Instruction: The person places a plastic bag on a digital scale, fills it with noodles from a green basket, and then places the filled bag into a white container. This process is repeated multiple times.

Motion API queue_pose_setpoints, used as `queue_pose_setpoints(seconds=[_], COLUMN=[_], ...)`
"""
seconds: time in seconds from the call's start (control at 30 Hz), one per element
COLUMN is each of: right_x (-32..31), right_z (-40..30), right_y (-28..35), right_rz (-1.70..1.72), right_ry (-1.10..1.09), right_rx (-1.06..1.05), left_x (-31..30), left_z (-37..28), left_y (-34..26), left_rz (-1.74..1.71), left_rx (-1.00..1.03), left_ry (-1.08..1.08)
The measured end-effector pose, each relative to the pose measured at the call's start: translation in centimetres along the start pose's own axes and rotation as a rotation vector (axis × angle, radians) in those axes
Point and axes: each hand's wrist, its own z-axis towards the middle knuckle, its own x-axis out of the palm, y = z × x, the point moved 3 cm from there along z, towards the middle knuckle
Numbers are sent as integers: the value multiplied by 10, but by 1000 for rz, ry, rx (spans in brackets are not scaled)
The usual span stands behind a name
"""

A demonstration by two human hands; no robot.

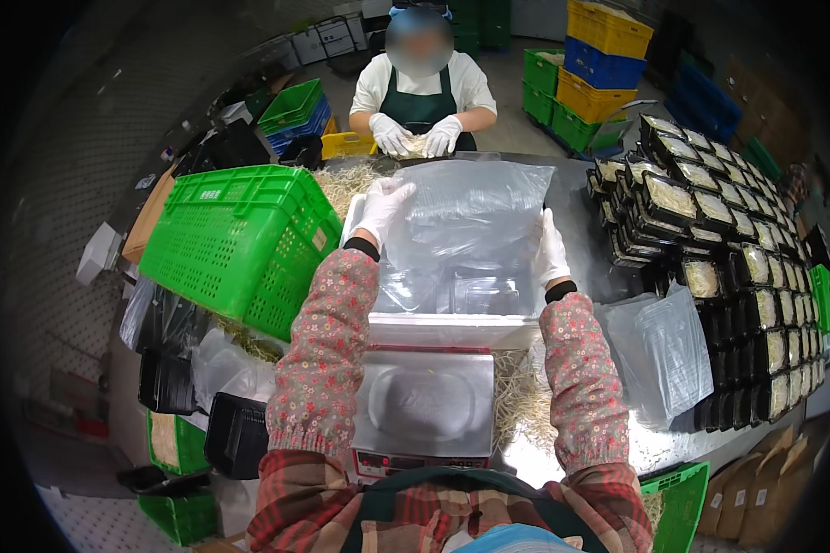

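Observation:
Clear plastic bags (470, 214), apparently a stack, lie over the far part of a white foam box (449, 330) in front of me. My left hand (386, 207), in a white glove, grips their left edge with the thumb on top. At their right edge is my right hand (552, 247), also gloved and seen side-on; its fingertips are partly hidden, so its grip is unclear. Clear plastic lids or trays (487, 290) show inside the box beneath the bags. A digital scale with a steel platform (425, 404) sits on the near side of the box.
A green perforated crate (238, 242) tilts at left, near black trays (235, 435). Bean sprouts (519, 397) lie beside the scale. At right are more plastic bags (664, 356) and stacked packed trays (705, 200). Opposite, a co-worker's gloved hands (418, 136) handle sprouts.

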Motion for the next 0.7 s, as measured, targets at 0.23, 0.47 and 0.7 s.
queue_pose_setpoints(seconds=[0.23, 0.47, 0.7], right_x=[-4, 12, -1], right_z=[41, 53, 85], right_y=[45, 53, 50], right_rz=[-573, -858, -132], right_ry=[-130, -373, 0], right_rx=[-178, -497, -530], left_x=[12, 15, 14], left_z=[0, 11, 11], left_y=[-6, 14, -6], left_rz=[-183, -15, 109], left_rx=[-74, 42, 25], left_ry=[158, 48, 7])
